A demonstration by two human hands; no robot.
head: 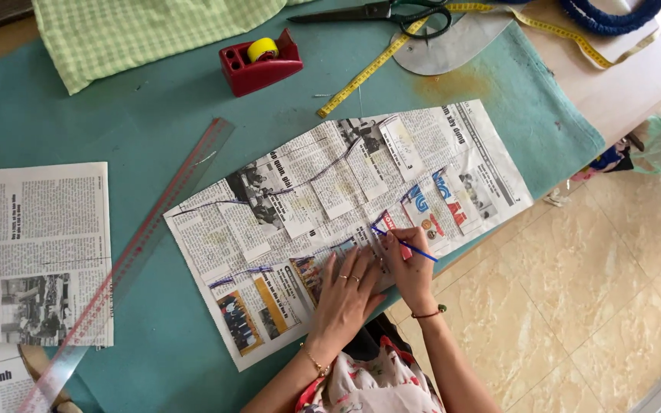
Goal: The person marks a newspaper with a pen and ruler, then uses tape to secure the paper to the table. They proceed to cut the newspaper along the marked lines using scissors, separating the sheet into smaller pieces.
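A sheet of newspaper (330, 214) lies on the teal table cover (116, 130), with blue pen lines drawn across it. My left hand (346, 294) rests flat on the sheet's near edge, fingers spread, rings on two fingers. My right hand (409, 264) is beside it, gripping a thin blue pen (403, 243) whose tip touches the paper. Both hands sit close together at the near edge.
A long clear ruler (135, 252) lies diagonally to the left. More newspaper (32, 252) is at the far left. A red tape dispenser (260, 61), yellow measuring tape (380, 65), scissors (380, 11), a grey curved template (453, 46) and green checked fabric (139, 30) lie at the back. Tiled floor (575, 306) lies right.
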